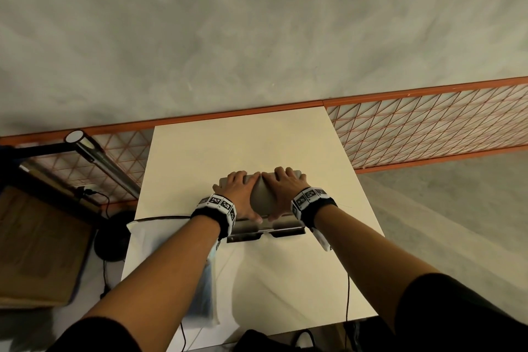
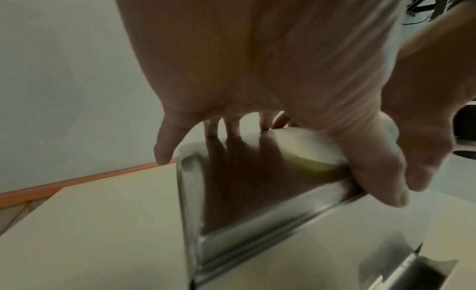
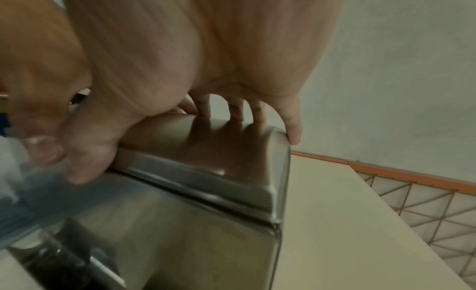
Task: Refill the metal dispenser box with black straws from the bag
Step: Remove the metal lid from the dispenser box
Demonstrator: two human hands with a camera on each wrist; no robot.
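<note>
The metal dispenser box (image 1: 261, 200) stands in the middle of a white table (image 1: 257, 146). Both hands are on its lid (image 2: 257, 182), side by side. My left hand (image 1: 238, 194) has its fingers over the lid's far edge and its thumb (image 2: 381, 172) hooked at the near lip. My right hand (image 1: 283, 188) grips the lid (image 3: 206, 152) the same way, thumb (image 3: 87, 152) at the front lip. The lid looks down on the box. The clear plastic bag (image 1: 200, 288) lies under my left forearm, its contents blurred. The front tray (image 1: 265, 230) is dark inside.
An orange wire-mesh rail (image 1: 428, 128) runs behind the table. A cardboard box (image 1: 37, 246), a metal tube (image 1: 105, 163) and a black round base (image 1: 110, 237) with cables sit to the left. A black cable (image 1: 348, 294) hangs at the right front edge.
</note>
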